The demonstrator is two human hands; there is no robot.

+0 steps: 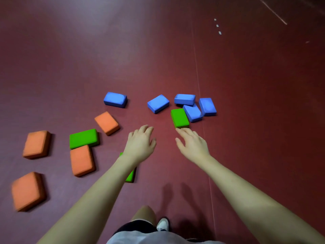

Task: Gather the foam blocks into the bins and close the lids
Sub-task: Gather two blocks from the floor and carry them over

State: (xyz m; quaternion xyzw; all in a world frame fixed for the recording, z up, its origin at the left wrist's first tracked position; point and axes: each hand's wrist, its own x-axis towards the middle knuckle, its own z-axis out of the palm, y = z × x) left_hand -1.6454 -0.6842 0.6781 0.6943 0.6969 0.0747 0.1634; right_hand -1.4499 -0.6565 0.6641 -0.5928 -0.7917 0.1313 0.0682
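Observation:
Foam blocks lie scattered on a dark red floor [246, 85]. Several blue blocks sit at the far middle and right, one apart [115, 99] and a cluster [192, 112]. Orange blocks lie at the left, such as one [37, 144] and another [81, 160]. A green block [179, 118] rests beside the blue cluster, another green block [83, 138] lies left, and a third [131, 176] is mostly hidden under my left forearm. My left hand [140, 144] reaches out with relaxed fingers, holding nothing. My right hand [192, 143] is spread open, fingertips just short of the green block. No bin is in view.
A thin seam line [202, 106] runs down the floor right of the blocks. Small white specks [217, 25] lie far back. My knee and a white shoe [163, 224] show at the bottom edge.

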